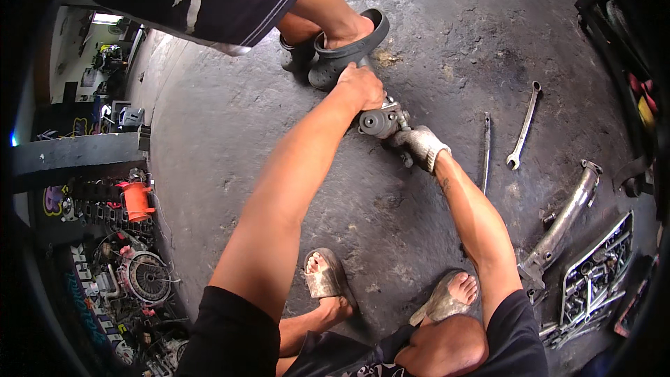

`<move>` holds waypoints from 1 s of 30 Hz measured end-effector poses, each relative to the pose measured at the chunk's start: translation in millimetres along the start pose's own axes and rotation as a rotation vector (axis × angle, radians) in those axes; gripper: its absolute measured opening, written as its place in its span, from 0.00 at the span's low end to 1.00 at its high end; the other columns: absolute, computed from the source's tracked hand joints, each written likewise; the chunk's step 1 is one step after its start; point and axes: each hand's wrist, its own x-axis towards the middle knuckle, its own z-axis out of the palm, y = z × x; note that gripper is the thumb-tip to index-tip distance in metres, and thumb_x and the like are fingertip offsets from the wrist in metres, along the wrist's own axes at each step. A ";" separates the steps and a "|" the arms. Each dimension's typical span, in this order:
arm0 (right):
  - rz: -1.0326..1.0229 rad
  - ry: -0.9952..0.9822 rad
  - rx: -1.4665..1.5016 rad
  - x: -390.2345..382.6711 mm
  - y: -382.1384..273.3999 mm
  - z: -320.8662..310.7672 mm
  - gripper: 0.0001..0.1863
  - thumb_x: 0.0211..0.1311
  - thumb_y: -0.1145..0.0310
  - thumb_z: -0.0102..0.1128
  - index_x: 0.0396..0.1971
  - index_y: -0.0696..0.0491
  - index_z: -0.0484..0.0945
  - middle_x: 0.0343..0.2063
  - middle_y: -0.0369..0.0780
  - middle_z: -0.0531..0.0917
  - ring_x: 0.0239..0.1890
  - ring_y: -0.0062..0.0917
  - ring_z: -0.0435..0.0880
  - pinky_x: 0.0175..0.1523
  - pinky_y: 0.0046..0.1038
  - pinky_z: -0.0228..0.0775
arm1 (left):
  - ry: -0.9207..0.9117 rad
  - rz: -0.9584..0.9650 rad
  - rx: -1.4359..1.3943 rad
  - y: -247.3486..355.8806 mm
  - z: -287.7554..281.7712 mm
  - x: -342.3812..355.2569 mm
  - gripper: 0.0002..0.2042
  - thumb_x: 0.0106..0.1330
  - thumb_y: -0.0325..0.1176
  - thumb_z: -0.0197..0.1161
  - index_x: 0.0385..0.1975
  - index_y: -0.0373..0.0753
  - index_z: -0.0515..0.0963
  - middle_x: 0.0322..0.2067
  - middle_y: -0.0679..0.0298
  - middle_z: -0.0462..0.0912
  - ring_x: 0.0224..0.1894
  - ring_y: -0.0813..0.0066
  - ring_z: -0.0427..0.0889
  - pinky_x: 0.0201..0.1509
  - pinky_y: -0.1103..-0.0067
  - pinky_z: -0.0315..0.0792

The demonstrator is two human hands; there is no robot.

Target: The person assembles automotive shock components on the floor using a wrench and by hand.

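Head view: gripping a grey metal part [377, 122] with bare left fingers [372, 93] and gloved right fingers [409, 141], upper centre of frame, left of a wrench [525, 126].

Over on the near left, I see a long dark banner [89, 300] bearing big white block letters beside teal script; farther along, a purple-and-yellow letter-like emblem [52, 201] stands on a dark surface.
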 end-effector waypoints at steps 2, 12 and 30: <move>0.028 -0.005 0.014 0.8 -2.2 1.6 0.08 0.55 0.70 0.72 0.27 0.58 0.83 0.18 0.39 0.80 0.15 0.27 0.78 0.19 0.34 0.66 | 0.012 -0.003 0.001 -0.5 4.2 1.1 0.27 0.78 0.53 0.44 0.53 0.42 0.87 0.59 0.54 0.85 0.67 0.56 0.77 0.73 0.53 0.63; -0.012 0.262 -0.574 13.7 -1.2 10.9 0.28 0.72 0.54 0.50 0.54 0.64 0.81 0.49 0.62 0.85 0.60 0.54 0.82 0.61 0.46 0.73 | 0.004 -0.061 -0.045 -2.3 8.5 3.0 0.21 0.77 0.49 0.50 0.58 0.50 0.86 0.63 0.64 0.83 0.68 0.58 0.77 0.70 0.56 0.68; -0.570 0.449 -1.547 -48.5 -82.5 -76.4 0.16 0.64 0.60 0.62 0.45 0.55 0.79 0.30 0.53 0.88 0.36 0.49 0.90 0.43 0.48 0.82 | 0.368 -0.102 -0.494 67.1 48.2 -53.2 0.22 0.78 0.45 0.49 0.41 0.32 0.84 0.41 0.42 0.88 0.47 0.43 0.87 0.56 0.54 0.80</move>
